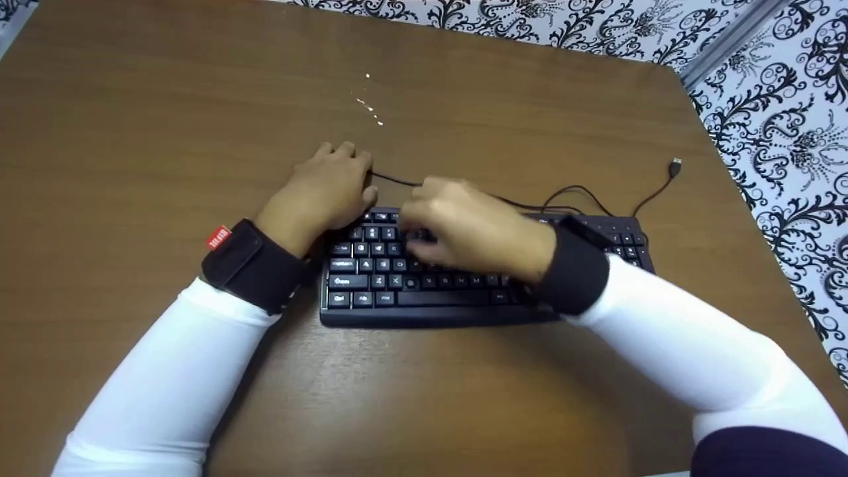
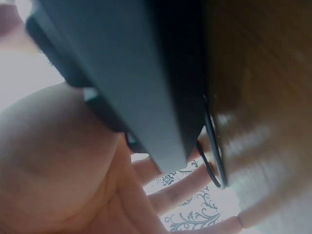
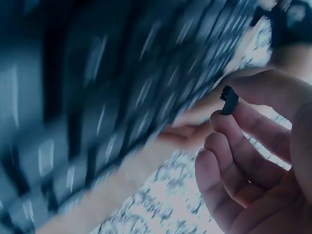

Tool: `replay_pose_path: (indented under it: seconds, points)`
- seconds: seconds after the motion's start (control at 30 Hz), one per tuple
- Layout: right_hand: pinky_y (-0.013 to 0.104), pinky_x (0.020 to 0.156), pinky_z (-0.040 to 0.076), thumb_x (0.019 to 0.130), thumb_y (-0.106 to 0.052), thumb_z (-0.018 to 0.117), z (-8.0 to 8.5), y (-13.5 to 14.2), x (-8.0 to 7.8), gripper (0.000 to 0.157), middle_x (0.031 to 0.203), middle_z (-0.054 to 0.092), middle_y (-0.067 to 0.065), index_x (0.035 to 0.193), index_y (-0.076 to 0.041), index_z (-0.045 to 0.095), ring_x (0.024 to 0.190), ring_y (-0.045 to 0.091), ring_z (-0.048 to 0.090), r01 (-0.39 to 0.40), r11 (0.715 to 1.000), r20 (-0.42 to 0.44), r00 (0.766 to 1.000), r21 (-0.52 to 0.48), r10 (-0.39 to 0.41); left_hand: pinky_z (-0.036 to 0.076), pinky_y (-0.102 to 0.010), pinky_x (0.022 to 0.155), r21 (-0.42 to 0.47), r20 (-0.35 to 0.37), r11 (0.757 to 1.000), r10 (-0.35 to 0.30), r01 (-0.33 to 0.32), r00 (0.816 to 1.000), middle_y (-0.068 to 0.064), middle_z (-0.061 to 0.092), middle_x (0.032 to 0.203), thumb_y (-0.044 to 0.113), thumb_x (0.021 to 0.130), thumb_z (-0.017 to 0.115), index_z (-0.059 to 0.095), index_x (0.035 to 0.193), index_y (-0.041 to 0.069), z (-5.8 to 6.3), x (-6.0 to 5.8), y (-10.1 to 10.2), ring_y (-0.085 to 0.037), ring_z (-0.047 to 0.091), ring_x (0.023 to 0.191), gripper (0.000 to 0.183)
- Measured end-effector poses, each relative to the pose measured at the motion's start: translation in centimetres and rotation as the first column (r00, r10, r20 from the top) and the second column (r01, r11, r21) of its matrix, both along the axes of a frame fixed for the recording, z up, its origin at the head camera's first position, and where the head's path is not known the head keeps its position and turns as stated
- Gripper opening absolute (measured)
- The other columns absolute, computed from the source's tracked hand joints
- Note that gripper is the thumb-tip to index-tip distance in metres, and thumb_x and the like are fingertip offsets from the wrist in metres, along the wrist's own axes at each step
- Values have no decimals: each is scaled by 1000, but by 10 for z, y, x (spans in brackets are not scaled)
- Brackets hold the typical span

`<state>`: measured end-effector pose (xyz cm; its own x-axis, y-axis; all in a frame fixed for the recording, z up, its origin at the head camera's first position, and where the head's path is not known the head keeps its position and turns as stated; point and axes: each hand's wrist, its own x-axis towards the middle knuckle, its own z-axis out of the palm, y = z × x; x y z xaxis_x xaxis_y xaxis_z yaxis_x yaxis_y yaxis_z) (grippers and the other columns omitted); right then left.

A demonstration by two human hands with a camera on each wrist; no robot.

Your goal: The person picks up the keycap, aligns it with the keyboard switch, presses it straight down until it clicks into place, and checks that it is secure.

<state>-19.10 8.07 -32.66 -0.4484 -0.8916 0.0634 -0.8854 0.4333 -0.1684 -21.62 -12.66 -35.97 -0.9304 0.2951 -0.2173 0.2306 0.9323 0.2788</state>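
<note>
A black keyboard (image 1: 424, 318) lies on the wooden table, white letters on its keys. Between thumb and index finger, my right hand (image 1: 457, 222) pinches a small black keycap (image 3: 229, 102), its hollow underside partly showing in the right wrist view. That hand is over the left-middle keys and hides several of them. In the bottom letter row, one spot (image 1: 411, 283) looks darker and rounder than the keys beside it. My left hand (image 1: 324, 192) rests at the keyboard's far left corner, its fingers (image 2: 180, 190) stretched past the far edge toward the table.
A thin black cable (image 1: 576, 187) runs behind the keyboard and loops at the right, ending in a USB plug (image 1: 675, 167). Small white specks (image 1: 370, 109) lie farther back on the table (image 1: 165, 132). Patterned wallpaper (image 1: 782, 132) borders the far and right edges.
</note>
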Motion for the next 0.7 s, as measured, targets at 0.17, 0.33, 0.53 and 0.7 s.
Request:
replay_pose_path:
  seconds: [0.17,0.33,0.53,0.7]
  points:
    - [30,75,58,85,-15,74,-8,3,24,13,91,70,5,96,-7,73,83,20,62,-53,999,-2,999,-10,53,39,-72,106,6,4,1000,4,-4,1000,-22,34,157,34,101,49,41,147,4,0,-1,0,-46,28,146,55]
    - [32,80,58,85,-13,73,-16,5,30,14,92,69,4,98,-7,73,87,20,62,-56,998,16,998,-18,56,39,-72,106,4,13,1000,7,-7,1000,-22,33,158,34,101,49,41,147,4,-1,0,0,-45,29,146,55]
    - [32,79,56,84,-12,73,-21,8,32,12,90,67,3,95,-8,72,86,20,60,-64,998,14,998,-30,64,36,-73,108,5,22,1000,7,-7,1000,-22,31,159,34,102,49,39,149,4,1,1,-1,-46,25,148,57]
    - [32,81,56,84,-13,73,-24,10,33,13,92,67,3,96,-8,72,88,19,59,-33,999,14,999,-41,34,35,-73,109,5,22,1000,4,-4,1000,-22,30,159,34,102,49,39,149,4,1,1,-1,-47,25,148,57]
